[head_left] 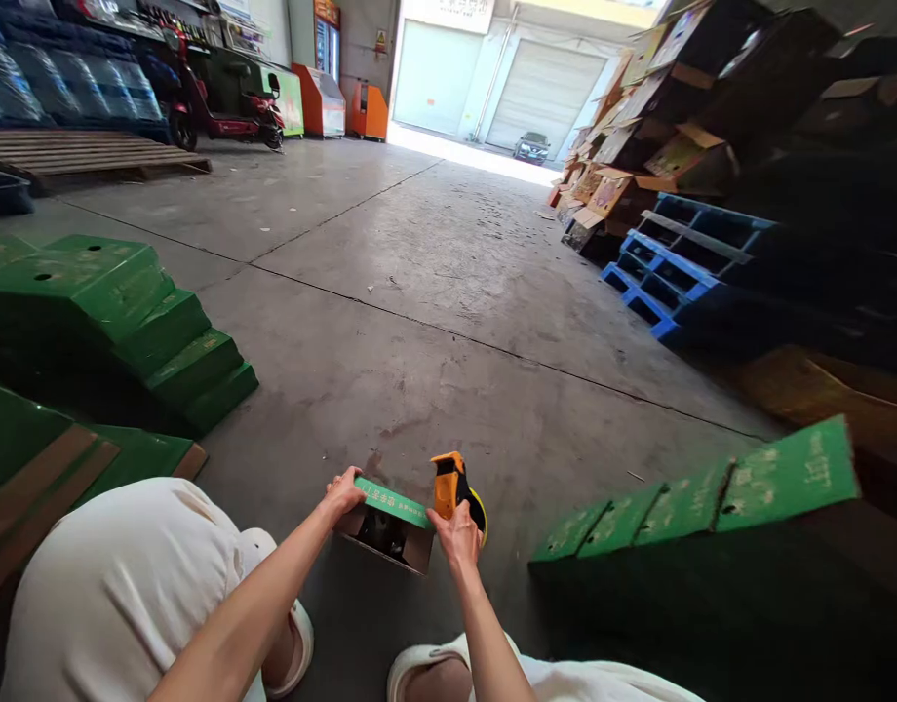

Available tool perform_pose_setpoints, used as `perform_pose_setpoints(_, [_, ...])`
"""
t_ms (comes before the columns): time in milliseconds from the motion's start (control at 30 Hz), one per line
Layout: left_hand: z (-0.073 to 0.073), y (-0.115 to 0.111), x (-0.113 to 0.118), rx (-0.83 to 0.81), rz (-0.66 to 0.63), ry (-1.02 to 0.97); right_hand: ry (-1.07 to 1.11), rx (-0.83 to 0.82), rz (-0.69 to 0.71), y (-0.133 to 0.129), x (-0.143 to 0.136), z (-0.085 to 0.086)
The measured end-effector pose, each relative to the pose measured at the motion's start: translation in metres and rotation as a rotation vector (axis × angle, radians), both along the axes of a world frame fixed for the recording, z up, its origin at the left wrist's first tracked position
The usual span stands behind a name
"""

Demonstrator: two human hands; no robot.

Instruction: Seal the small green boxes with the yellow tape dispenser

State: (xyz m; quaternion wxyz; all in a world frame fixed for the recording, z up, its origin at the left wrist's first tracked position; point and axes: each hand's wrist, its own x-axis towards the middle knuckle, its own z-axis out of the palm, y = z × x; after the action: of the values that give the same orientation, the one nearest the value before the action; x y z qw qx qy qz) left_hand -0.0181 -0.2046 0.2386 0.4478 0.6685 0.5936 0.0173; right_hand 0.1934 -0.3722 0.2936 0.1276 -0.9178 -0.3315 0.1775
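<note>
Carton point(394, 504) is resting on the near floor point(448, 322); left fingers point(352, 476) are holding its left end, right fingers point(463, 513) an orange tape dispenser point(445, 487). Dispenser positioning is apparently proceeding, probably calling for steady alignment.

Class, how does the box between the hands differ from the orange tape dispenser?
The box is green and brown; the tape dispenser is orange, black and yellow. The box is wider than the tape dispenser. The left hand holds the box, the right hand the tape dispenser.

Head-worn view — facing forward and down across the floor point(331, 370).
</note>
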Motion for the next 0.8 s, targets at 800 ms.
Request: perform_pose_setpoints(800, [-0.007,-0.098,-0.013,0.628,-0.704,0.199,-0.004,-0.183,0.116,0.010,-0.023,-0.016])
